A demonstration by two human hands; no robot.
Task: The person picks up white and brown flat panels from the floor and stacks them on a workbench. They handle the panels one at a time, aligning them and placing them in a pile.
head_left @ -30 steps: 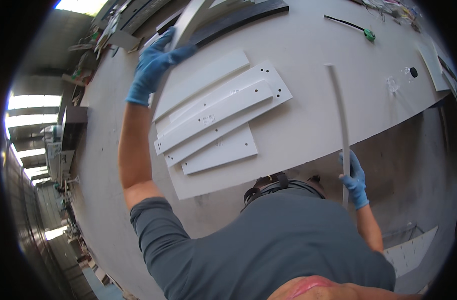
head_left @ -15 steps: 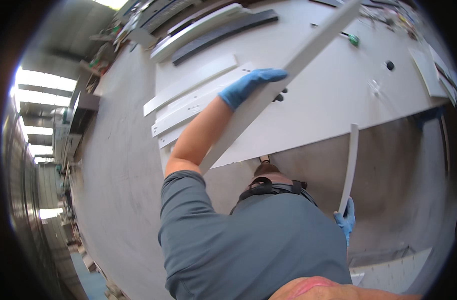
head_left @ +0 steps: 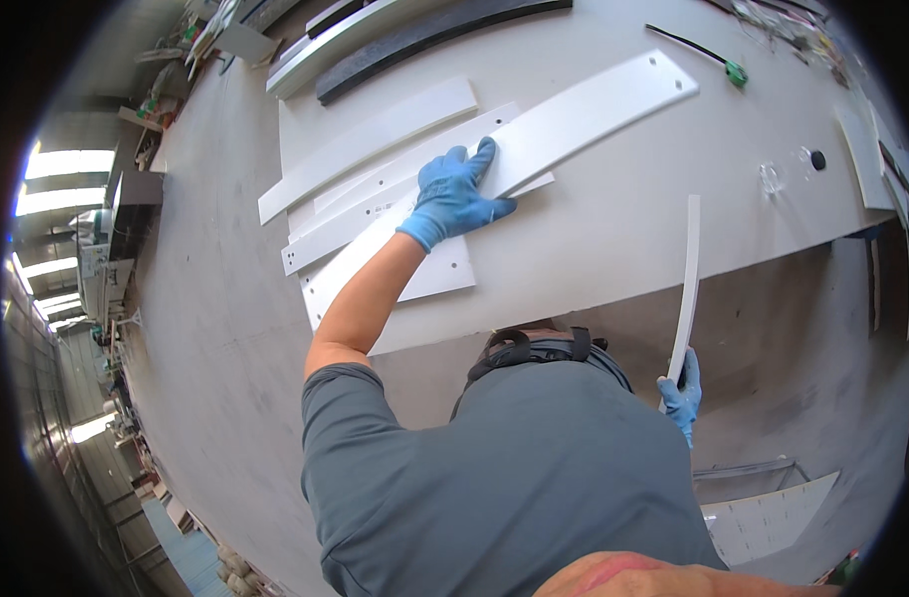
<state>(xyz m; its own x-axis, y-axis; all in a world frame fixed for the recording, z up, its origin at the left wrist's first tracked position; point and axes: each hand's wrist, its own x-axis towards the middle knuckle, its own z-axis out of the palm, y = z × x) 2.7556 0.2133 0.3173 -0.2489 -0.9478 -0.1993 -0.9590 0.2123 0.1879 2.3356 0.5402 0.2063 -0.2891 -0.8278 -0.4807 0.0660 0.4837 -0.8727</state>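
Observation:
My left hand [head_left: 456,196], in a blue glove, lies across the middle of a long white board [head_left: 594,109]. Its fingers and thumb are spread over the board, not wrapped round it. The board slants over other white boards on the table, with small holes at both ends. Low at the right, off the table's near edge, my right hand [head_left: 682,396], also blue-gloved, is closed round the lower end of a narrow white strip [head_left: 689,279]. That strip stands up lengthwise in view, slightly bowed.
More white boards [head_left: 375,144] lie at the table's left, with a dark grey beam [head_left: 424,50] behind them. A green-ended tool [head_left: 735,74] and a clear object [head_left: 771,179] are farther right. A speckled white panel [head_left: 773,519] lies low at the right.
The long board has come down from a raised, tilted position onto the other boards. My left hand has turned and spread its fingers on it. My right hand still holds the strip.

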